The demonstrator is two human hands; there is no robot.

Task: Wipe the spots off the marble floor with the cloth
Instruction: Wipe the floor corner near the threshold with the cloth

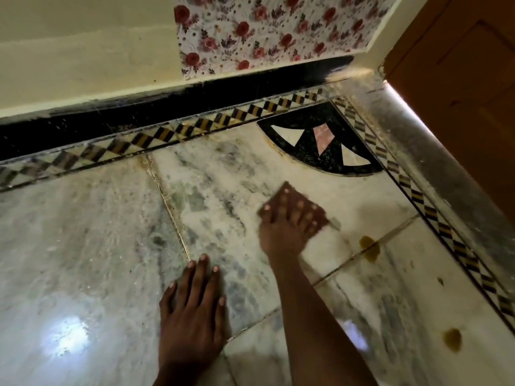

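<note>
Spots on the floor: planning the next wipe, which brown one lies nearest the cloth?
The spot on the tile joint, just right of the cloth; the other large spot lies farther off, lower right, near the patterned border.

Loads of open marble floor left and around the brown spots. Up top the black skirting and at right the wooden door box it in; left hand lies flat mid-floor.
</note>
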